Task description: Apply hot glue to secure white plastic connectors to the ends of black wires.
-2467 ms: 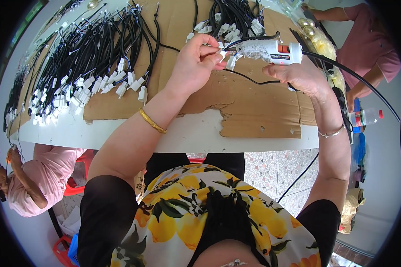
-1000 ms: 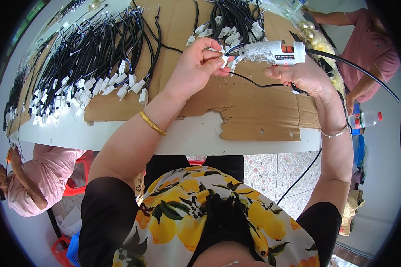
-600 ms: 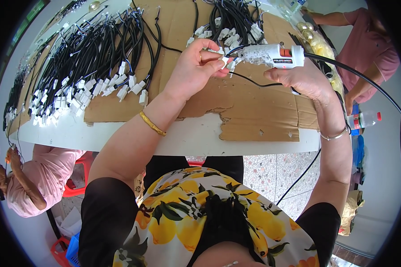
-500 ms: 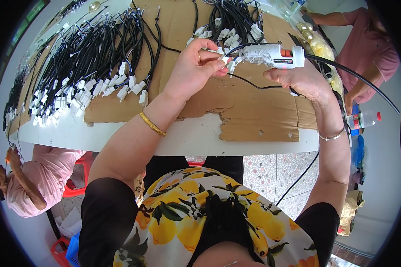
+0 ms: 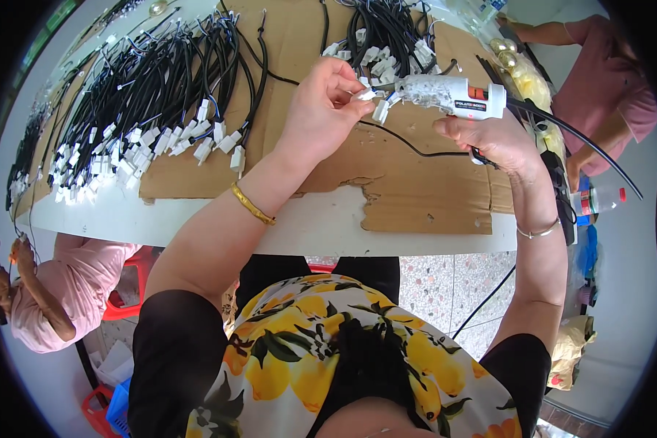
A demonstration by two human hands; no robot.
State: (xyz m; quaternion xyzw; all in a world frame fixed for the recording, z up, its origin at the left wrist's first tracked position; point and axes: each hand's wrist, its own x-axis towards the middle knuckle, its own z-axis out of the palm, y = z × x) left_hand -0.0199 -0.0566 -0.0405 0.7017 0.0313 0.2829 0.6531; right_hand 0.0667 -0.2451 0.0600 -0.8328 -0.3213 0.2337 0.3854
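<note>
My left hand (image 5: 323,109) pinches a small white connector (image 5: 364,94) between thumb and fingers above the cardboard. A second white connector (image 5: 380,112) hangs close beside it. My right hand (image 5: 493,139) is wrapped round the handle of a white hot glue gun (image 5: 471,98), held level with its nozzle toward the left. The nozzle end lies near the pinched connector; whether they touch I cannot tell. Clumped, clear-looking glue coats the gun's front (image 5: 421,90). Fingers of my right hand are partly hidden behind the gun.
Black cables (image 5: 153,87) with white connectors lie heaped at the left; another bundle (image 5: 387,33) lies at the back. Brown cardboard (image 5: 423,197) covers part of the white table (image 5: 321,226). A stiff black cable (image 5: 584,128) extends rightward. People in pink sit at both sides, near a bottle (image 5: 598,198).
The glue gun and my right hand have shifted slightly right and down. My left fingers have turned a little around the connector, and fewer fingertips show below it.
</note>
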